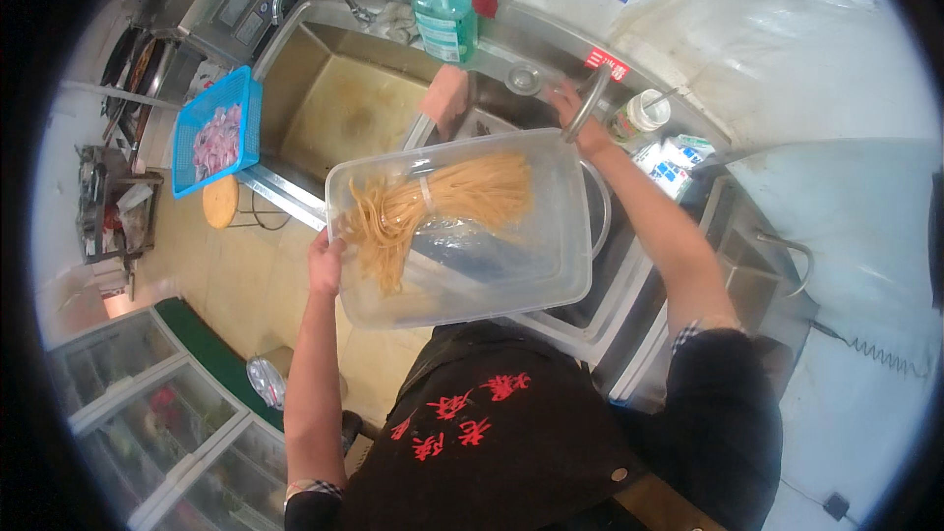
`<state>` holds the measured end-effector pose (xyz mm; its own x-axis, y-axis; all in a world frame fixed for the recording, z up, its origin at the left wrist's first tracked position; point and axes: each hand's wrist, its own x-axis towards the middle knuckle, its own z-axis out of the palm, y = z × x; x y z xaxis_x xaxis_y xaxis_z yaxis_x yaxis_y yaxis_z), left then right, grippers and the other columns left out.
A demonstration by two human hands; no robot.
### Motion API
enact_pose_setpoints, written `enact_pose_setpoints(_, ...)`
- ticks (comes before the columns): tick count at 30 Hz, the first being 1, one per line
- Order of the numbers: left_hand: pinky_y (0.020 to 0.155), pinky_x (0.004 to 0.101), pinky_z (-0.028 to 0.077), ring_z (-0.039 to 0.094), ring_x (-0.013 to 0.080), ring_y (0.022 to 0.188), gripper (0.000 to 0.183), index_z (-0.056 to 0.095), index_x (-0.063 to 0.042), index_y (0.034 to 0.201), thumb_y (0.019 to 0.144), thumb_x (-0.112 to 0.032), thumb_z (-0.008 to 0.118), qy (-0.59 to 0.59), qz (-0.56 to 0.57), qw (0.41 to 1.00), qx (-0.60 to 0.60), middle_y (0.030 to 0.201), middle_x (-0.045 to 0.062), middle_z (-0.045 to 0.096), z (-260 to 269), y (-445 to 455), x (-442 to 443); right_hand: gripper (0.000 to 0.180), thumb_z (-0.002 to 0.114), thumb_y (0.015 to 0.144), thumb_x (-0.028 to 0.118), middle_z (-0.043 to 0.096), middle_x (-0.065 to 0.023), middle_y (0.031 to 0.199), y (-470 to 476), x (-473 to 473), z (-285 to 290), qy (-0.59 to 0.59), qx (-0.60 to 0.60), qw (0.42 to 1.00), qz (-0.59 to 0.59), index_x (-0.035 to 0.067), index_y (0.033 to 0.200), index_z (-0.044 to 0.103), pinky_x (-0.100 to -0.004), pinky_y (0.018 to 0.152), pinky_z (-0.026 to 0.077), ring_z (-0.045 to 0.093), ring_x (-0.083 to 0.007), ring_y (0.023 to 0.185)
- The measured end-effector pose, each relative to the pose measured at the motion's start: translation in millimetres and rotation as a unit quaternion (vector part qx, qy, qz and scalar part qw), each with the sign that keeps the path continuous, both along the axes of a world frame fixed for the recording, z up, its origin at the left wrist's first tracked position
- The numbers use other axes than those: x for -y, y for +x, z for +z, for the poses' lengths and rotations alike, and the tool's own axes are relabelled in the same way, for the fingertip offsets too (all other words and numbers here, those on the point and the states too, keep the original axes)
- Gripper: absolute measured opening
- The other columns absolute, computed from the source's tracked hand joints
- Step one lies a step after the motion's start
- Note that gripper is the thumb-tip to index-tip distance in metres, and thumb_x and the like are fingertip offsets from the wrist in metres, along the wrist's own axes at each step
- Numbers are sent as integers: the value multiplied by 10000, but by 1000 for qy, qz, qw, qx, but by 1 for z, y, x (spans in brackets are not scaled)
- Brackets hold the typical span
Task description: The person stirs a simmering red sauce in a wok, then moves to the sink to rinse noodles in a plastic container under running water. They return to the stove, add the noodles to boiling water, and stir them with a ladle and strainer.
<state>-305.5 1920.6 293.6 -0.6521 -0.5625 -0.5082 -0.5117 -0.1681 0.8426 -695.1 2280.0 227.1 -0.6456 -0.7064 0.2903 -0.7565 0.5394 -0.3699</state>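
A translucent plastic tub [516, 273] is held over the sinks and tilts slightly. Inside it lies a bundle of tan noodle-like strands [472, 188], bound by a pale band near its middle. My left hand [326, 263] grips the tub's left edge, with the fingers partly hidden behind the wall. Beyond the far right corner of the tub, my right hand [581, 125] reaches toward a metal faucet [590, 103], its blurred fingers apart. The spout crosses in front of that hand, so whether they touch cannot be told.
A large sink basin [346, 110] lies far left, with a blue basket [254, 118] of sliced pinkish food on its edge. A green pump bottle [445, 22], pink block [445, 96] and white tub [650, 110] stand along the sinks. Glass-fronted cases [162, 413] are lower left.
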Motion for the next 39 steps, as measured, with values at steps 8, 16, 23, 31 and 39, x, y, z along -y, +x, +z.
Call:
enact_pose_setpoints(8, 775, 274, 484, 607, 140, 903, 384, 625, -26, 1182, 820, -88, 514, 12, 43, 997, -57, 1000, 65, 670, -8, -4, -3, 336, 512, 956, 191, 642, -76, 1041, 114, -54, 57, -316, 430, 806, -257, -16, 1220, 524, -319, 867, 466, 613, -196, 921)
enact_pose_setpoints(16, 719, 289, 495, 608, 143, 812, 298, 648, -22, 1092, 824, -122, 564, -99, 12, 994, -52, 904, 62, 671, -39, -15, 20, 344, 446, 979, 296, 644, -36, 854, 144, -41, 39, -180, 312, 900, -244, 19, 1048, 636, -278, 760, 455, 577, -127, 807)
enact_pose_setpoints(23, 777, 387, 502, 655, 345, 865, 273, 638, 0, 1026, 847, -206, 640, -304, -32, 952, -20, 923, 208, 675, -9, -14, 9, 358, 441, 984, 304, 660, -51, 853, 160, -45, 32, -183, 347, 879, -271, 14, 1045, 642, -286, 715, 475, 605, -140, 773)
enact_pose_setpoints(31, 779, 487, 484, 598, 464, 931, 356, 511, -39, 1227, 879, -113, 514, -347, -47, 937, -6, 1006, 275, 627, -20, 0, -4, 322, 517, 949, 273, 658, -103, 883, 144, -47, 11, -215, 351, 875, -256, -13, 1049, 625, -305, 729, 481, 619, -176, 803)
enact_pose_setpoints(39, 788, 505, 479, 591, 474, 933, 350, 504, -21, 1216, 877, -106, 510, -321, -50, 946, -1, 984, 308, 617, -19, 0, 2, 150, 572, 902, 92, 607, -132, 970, 169, 3, 96, -285, 196, 897, -276, -3, 1018, 570, -319, 734, 514, 636, -201, 820)
